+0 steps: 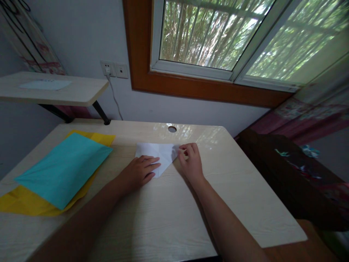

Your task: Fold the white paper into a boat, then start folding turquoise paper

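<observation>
Two hands work one folded white paper triangle (161, 154) mid-table: left hand (140, 171) flat, fingers spread, pinning its lower left; right hand (191, 160) pinching its right corner. Out left on the pale wooden table (169, 214), a turquoise paper sheet (64, 169) overlaps a yellow paper sheet (24, 203).

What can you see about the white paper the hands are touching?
The white paper is a thin sheet folded into a downward-pointing triangle shape, lying flat on the pale wooden desk, just below the round cable hole. The left hand rests flat on its left part. The right hand pinches its right corner. Faint creases show.
</observation>
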